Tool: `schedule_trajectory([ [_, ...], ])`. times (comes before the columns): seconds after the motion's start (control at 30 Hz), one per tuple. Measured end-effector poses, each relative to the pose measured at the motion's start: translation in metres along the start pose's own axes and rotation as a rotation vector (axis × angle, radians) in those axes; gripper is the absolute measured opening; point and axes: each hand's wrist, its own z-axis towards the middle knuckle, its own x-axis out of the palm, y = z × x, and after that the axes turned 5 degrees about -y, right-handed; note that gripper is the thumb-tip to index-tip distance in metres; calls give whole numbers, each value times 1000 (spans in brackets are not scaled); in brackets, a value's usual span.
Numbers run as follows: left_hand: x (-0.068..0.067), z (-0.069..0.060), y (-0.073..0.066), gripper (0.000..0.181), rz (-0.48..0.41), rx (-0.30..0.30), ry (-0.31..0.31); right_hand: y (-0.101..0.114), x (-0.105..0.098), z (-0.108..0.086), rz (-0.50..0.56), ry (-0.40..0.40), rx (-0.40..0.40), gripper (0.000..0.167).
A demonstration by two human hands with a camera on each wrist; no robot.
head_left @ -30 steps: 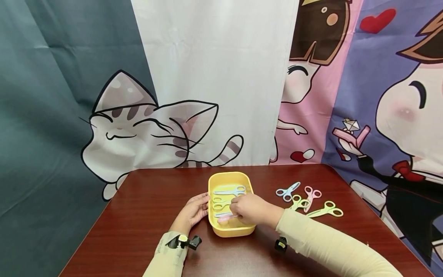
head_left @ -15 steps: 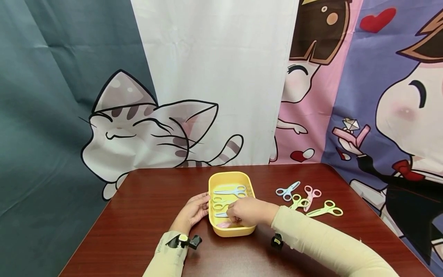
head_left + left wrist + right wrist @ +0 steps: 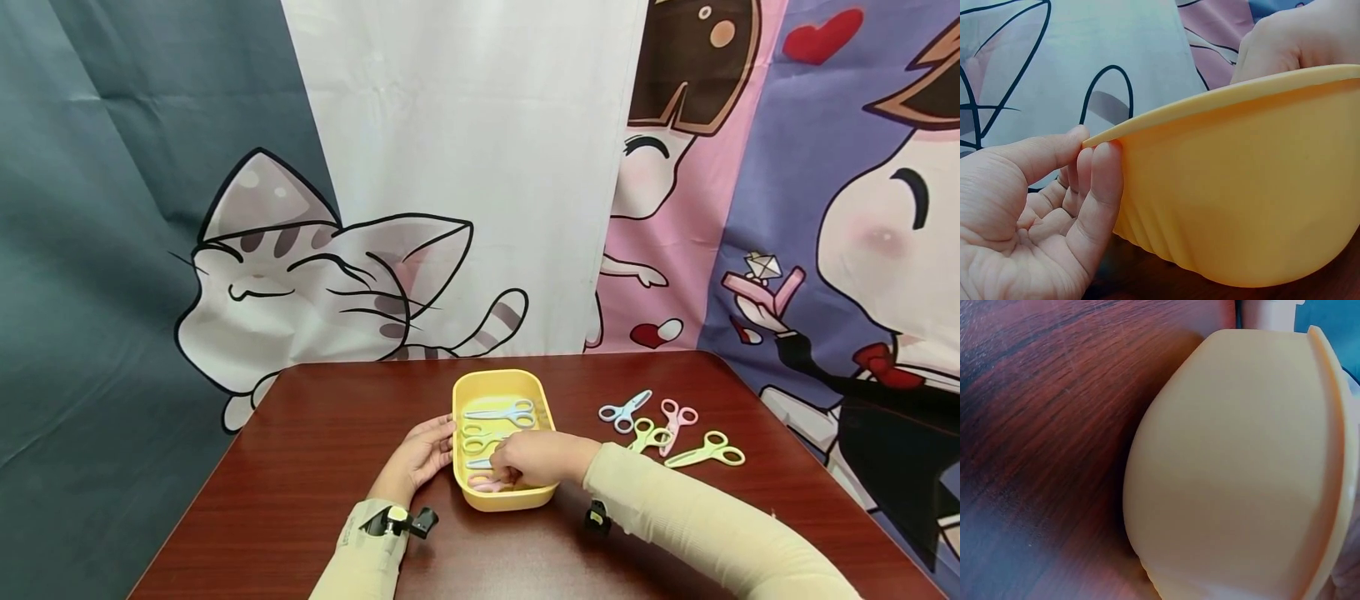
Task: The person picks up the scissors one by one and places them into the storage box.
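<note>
A yellow plastic basket (image 3: 501,382) stands on the table with several children's scissors inside. My left hand (image 3: 420,454) holds its left side; in the left wrist view the thumb lies at the rim and the fingers against the outer wall. My right hand (image 3: 534,458) reaches over the right side into the basket. Its curled fingers are at pink scissors (image 3: 483,483) near the front, covering part of them. Beyond lie blue scissors (image 3: 501,414), yellow-green scissors (image 3: 480,439) and another blue pair (image 3: 477,463), partly hidden. The right wrist view shows only the basket's outside (image 3: 1229,456), not the fingertips.
Right of the basket on the dark red table (image 3: 337,417) lie blue scissors (image 3: 625,411), pink scissors (image 3: 677,421) and two green pairs, one (image 3: 647,435) partly behind my right sleeve, the other (image 3: 708,451) farther right. A cartoon-printed curtain (image 3: 465,167) hangs behind the table.
My right hand has shifted slightly left and toward the basket's front. The pink scissors have moved nearer the front wall, and their loops now show. My left hand has stayed put.
</note>
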Motion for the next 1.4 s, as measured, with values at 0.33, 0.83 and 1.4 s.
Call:
schedule_trajectory([
  [0.33,1,-1,1,22,14,6,-16,-2,4,5,-7,29,-38,29],
  [0.83,0,1,1,22,13,4,-12,-3,4,6,-50,7,-77,18],
  [1.4,-1,0,1,19,4,10,-8,0,2,6,-16,-1,-33,12],
])
